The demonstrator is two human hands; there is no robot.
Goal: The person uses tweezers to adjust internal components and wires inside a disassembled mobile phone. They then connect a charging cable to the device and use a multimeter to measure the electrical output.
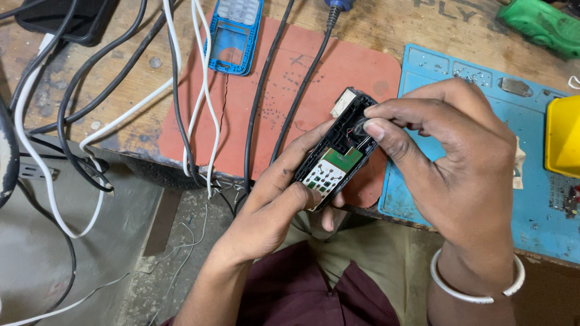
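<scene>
Head view: your left hand cradles the opened phone body from beneath, fingers wrapped around its lower edge and thumb laid on the keypad membrane, so the exposed board faces you; your right hand pinches a small dark round part at the body's upper end, thumb and forefinger closed on it; the phone is held above the edge of the red mat, just beside the blue work mat; a blue phone frame and cables lie beyond.

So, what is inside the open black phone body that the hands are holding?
Inside the open black phone body: a green circuit board and a white keypad sheet. The right hand covers the upper part.
</scene>
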